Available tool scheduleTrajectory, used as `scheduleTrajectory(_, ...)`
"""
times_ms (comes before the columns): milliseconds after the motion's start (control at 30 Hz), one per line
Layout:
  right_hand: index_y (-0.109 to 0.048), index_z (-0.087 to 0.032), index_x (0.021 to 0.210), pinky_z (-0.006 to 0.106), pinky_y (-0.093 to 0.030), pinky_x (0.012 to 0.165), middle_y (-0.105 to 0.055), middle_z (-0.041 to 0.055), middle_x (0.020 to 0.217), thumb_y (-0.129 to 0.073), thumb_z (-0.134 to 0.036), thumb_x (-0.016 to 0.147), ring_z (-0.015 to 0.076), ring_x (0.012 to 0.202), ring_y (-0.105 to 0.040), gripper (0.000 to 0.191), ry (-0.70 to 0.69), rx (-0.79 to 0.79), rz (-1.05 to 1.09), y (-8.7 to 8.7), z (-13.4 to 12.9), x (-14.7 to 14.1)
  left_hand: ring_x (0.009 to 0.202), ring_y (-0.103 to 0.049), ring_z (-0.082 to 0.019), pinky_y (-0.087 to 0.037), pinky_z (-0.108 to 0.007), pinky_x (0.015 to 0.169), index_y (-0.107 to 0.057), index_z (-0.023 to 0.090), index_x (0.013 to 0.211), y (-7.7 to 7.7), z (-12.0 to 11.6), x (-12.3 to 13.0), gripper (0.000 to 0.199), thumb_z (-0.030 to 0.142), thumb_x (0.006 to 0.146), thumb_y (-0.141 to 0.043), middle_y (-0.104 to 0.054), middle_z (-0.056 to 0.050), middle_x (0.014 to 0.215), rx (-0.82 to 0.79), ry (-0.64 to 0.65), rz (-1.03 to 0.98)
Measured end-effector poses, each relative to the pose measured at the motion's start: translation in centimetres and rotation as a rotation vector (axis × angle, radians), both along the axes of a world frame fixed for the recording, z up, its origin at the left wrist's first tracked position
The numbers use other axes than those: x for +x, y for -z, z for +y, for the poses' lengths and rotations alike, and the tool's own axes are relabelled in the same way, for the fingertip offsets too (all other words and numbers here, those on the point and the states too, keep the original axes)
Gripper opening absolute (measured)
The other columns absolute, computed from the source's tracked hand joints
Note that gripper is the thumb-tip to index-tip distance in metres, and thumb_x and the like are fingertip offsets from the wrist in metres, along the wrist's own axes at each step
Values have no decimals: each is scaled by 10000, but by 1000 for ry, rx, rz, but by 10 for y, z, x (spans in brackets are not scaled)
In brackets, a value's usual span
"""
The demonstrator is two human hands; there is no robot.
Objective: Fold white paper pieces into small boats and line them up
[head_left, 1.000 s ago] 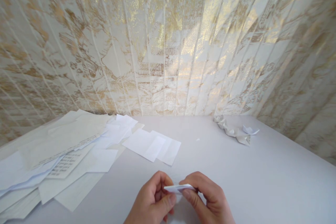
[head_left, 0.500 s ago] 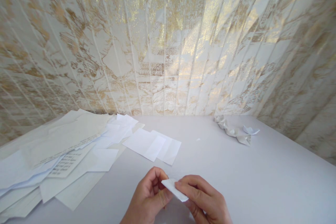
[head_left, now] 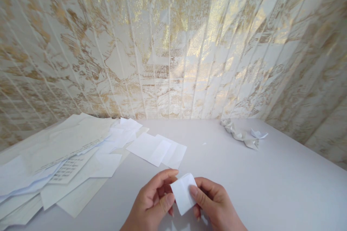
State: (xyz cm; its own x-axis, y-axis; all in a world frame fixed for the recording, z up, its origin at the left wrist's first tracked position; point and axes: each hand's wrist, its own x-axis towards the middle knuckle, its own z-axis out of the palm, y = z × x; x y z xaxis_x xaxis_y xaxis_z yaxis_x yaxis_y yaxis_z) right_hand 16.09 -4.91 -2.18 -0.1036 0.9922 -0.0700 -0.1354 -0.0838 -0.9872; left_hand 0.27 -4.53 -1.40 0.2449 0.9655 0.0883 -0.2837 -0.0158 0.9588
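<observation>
A small folded square of white paper [head_left: 183, 195] with a crease across it is held up near the bottom middle of the head view. My right hand [head_left: 214, 202] pinches its right side, thumb on the front face and fingers behind. My left hand [head_left: 155, 198] is at the paper's left edge, with index finger and thumb spread apart and the thumb tip close to or just touching that edge. Its other fingers curl, partly hidden behind the thumb. Two white paper pieces [head_left: 149, 148] overlap on the table beyond my hands.
Loose paper sheets, some printed, lie in a spread pile [head_left: 73, 151] at left. Several crumpled-looking folded paper shapes [head_left: 240, 135] sit at back right beside a small white folded one [head_left: 258, 134]. A tiny scrap [head_left: 204, 143] lies mid-table. A patterned wall covering [head_left: 173, 43] rises behind.
The folded paper has turned so its flat face now shows toward me. My left fingers have spread and loosened, while my right hand keeps its pinch with the thumb now in front.
</observation>
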Motion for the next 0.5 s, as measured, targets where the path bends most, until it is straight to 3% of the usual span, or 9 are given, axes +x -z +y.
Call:
scheduleTrajectory(133, -650, -94, 698, 185, -297, 409, -470, -37, 453, -664, -544, 648, 49, 382, -369, 452, 11, -22, 46, -3, 0, -1, 794, -578, -198, -446, -277, 714, -705, 258, 903, 1, 2, -5, 189, 320, 738, -638, -638, -59, 892, 236, 14, 157)
scheduleTrajectory(267, -661, -95, 712, 191, -301, 407, -507, -14, 521, -664, -534, 656, 48, 399, -368, 442, 12, -8, 37, -8, -2, -2, 825, -586, -220, -455, -307, 766, -694, 254, 961, 0, 6, -8, 253, 252, 712, -648, -649, -73, 906, 297, 51, 232)
scheduleTrajectory(367, -649, -117, 913, 209, -338, 438, -517, -16, 573, -675, -498, 671, 72, 442, -413, 452, 26, 60, 60, -6, -5, -2, 828, -597, -220, -457, -302, 774, -708, 241, 924, -4, 8, -9, 260, 148, 691, -639, -664, -69, 894, 256, 41, 281)
scheduleTrajectory(500, -529, -208, 1159, 254, -432, 564, -570, 12, 724, -696, -506, 646, 138, 611, -533, 617, 28, 205, 105, 4, -6, -1, 831, -600, -210, -458, -284, 776, -714, 249, 887, -8, 9, -8, 300, 74, 655, -637, -674, -41, 888, 211, 6, 296)
